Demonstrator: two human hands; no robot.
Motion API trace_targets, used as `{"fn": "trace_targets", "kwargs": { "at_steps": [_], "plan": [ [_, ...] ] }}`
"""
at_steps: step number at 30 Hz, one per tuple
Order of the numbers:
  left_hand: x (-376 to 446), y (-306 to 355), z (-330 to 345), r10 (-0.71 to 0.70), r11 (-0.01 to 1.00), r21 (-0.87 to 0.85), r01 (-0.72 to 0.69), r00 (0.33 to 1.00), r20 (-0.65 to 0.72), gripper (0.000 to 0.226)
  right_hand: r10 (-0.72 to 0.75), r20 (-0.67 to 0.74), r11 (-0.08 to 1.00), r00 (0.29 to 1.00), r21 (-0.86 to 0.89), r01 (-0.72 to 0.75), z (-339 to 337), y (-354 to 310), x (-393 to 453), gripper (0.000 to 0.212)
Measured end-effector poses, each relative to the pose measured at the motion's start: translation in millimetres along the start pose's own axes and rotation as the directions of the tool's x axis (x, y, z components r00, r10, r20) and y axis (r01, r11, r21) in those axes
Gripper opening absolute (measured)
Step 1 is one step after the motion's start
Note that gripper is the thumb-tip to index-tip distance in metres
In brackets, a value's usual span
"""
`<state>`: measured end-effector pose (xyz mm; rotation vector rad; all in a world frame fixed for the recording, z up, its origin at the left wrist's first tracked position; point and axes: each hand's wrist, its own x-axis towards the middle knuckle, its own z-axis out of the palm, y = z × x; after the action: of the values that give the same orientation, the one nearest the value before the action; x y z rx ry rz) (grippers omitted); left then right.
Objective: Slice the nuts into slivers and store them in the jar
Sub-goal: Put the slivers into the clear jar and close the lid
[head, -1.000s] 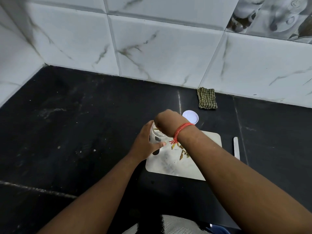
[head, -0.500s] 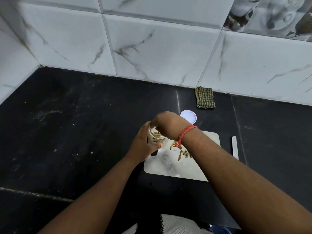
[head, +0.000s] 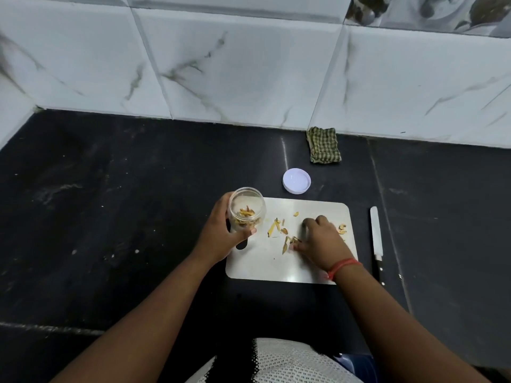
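Note:
My left hand grips a small clear jar at the left end of a white cutting board. The jar is open at the top and holds several yellow-brown nut slivers. More nut slivers lie scattered on the middle of the board. My right hand is down on the board over them, fingers curled, fingertips at the slivers. A few pieces lie just beyond that hand near the board's right edge. Whether the fingers pinch any sliver is hidden.
The jar's white lid lies on the black counter behind the board. A knife lies right of the board, blade pointing away. A folded green checked cloth sits against the tiled wall.
My right hand has come away from the jar's mouth and dropped to the slivers on the board. The left hand still holds the jar.

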<state>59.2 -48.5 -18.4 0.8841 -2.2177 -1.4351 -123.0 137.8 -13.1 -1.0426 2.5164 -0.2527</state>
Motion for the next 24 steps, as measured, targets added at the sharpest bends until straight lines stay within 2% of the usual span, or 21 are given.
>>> {"fn": "trace_targets", "kwargs": {
  "at_steps": [3, 6, 8, 10, 11, 13, 15, 17, 20, 22, 24],
  "plan": [
    [0.6, -0.1, 2.3, -0.007, 1.000, 0.015, 0.006, 1.000, 0.008, 0.086, 0.013, 0.002, 1.000, 1.000, 0.004, -0.013, 10.5, -4.1, -2.0, 0.056],
    [1.0, -0.5, 2.9, -0.015, 0.999, 0.032, 0.015, 1.000, 0.016, 0.089, -0.055, -0.028, 0.997, 0.998, 0.058, 0.057, 13.5, -13.1, 6.1, 0.029],
    [1.3, 1.8, 3.7, -0.028, 0.999, 0.040, 0.027, 0.999, 0.021, 0.091, -0.102, -0.030, 0.980, 0.994, 0.171, 0.105, 11.1, -14.9, 14.5, 0.040],
    [1.2, 3.5, 4.5, -0.028, 0.999, 0.032, 0.027, 0.999, 0.026, 0.090, -0.094, -0.094, 0.961, 0.991, 0.251, 0.115, 4.5, -12.4, 24.8, 0.047],
    [1.0, 3.8, 3.9, -0.028, 0.999, 0.030, 0.027, 0.999, 0.024, 0.090, -0.093, -0.145, 0.966, 0.985, 0.226, 0.125, 1.9, -11.0, 30.9, 0.047],
    [0.8, 3.7, 3.1, -0.032, 0.999, 0.030, 0.031, 0.999, 0.018, 0.089, -0.120, -0.174, 0.990, 0.978, 0.057, 0.131, 0.7, -8.6, 40.4, 0.046],
    [0.9, 2.9, 3.2, -0.038, 0.999, 0.034, 0.037, 0.999, 0.017, 0.089, -0.191, -0.116, 0.978, 0.975, -0.104, 0.179, 1.8, -11.3, 42.3, 0.042],
    [0.6, 1.8, 3.9, -0.038, 0.999, 0.032, 0.038, 0.999, 0.018, 0.089, -0.310, -0.047, 0.935, 0.950, -0.195, 0.296, 5.8, -15.0, 37.9, 0.035],
    [1.9, 0.3, 3.5, -0.027, 0.999, 0.017, 0.027, 0.999, 0.025, 0.089, -0.483, 0.024, 0.852, 0.875, -0.218, 0.477, 10.0, -15.8, 29.7, 0.033],
    [2.7, -0.4, 2.3, -0.029, 0.999, 0.014, 0.028, 0.999, 0.028, 0.089, -0.470, -0.007, 0.872, 0.883, -0.157, 0.463, 9.8, -14.0, 25.7, 0.038],
    [2.5, -1.2, 2.0, -0.032, 0.999, 0.010, 0.032, 0.999, 0.026, 0.089, -0.428, -0.002, 0.889, 0.904, -0.184, 0.420, 7.9, -11.3, 24.3, 0.052]
  ]
}}
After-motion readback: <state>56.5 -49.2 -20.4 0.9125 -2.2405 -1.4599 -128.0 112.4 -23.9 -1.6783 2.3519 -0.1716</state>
